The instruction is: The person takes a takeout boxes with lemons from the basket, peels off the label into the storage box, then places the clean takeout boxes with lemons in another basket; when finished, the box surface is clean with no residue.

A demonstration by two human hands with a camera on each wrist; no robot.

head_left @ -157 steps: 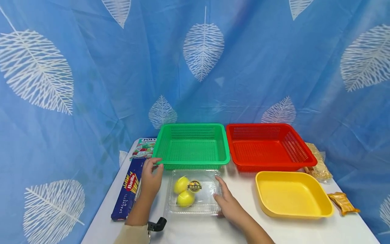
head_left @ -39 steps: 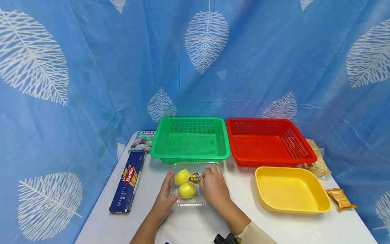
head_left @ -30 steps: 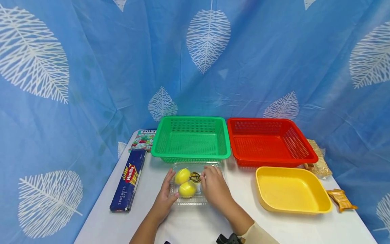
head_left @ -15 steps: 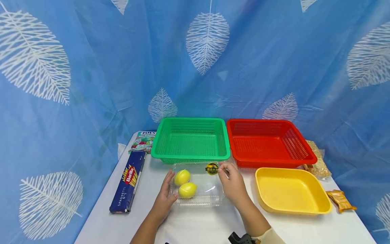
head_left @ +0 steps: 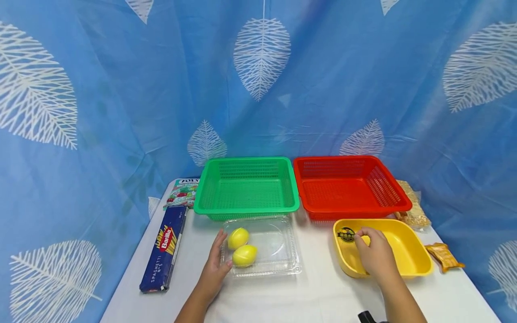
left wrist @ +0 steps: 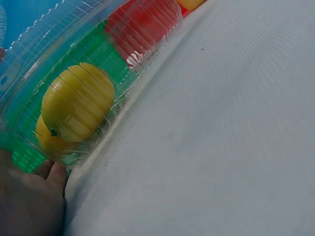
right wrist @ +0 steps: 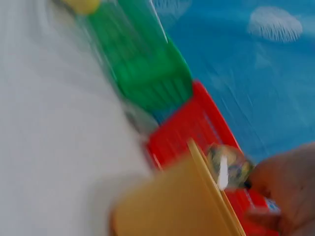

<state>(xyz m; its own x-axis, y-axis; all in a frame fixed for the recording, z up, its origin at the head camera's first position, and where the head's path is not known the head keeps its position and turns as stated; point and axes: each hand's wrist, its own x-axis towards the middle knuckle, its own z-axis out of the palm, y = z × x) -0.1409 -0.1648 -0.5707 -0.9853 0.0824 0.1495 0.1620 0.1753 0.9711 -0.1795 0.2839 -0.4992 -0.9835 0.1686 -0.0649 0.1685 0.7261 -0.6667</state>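
Two yellow lemons (head_left: 244, 255) lie at the left inside a clear plastic fruit box (head_left: 278, 264) on the table. My left hand (head_left: 214, 269) rests along the box's left side, fingers extended and thumb apart near the front corner. In the left wrist view, fingertips touch the end of the clear box (left wrist: 142, 54), and the lemons (left wrist: 78, 101) show through its ribbed wall. My right hand (head_left: 377, 253) pinches a round black-and-gold sticker (head_left: 346, 234) over the yellow basin (head_left: 408, 246). The sticker (right wrist: 229, 164) is blurred in the right wrist view, near the basin's rim.
A green basket (head_left: 246, 211) and a red basket (head_left: 355, 211) stand side by side at the back. A blue spaghetti box (head_left: 163, 251) and a printed packet (head_left: 181, 193) lie left. A grain bag (head_left: 416, 215) and an orange packet (head_left: 444, 257) lie right.
My right hand has peeled the sticker off the box lid and carried it right, over the yellow basin. The left hand stays at the box's left side, after being near the spaghetti box earlier.
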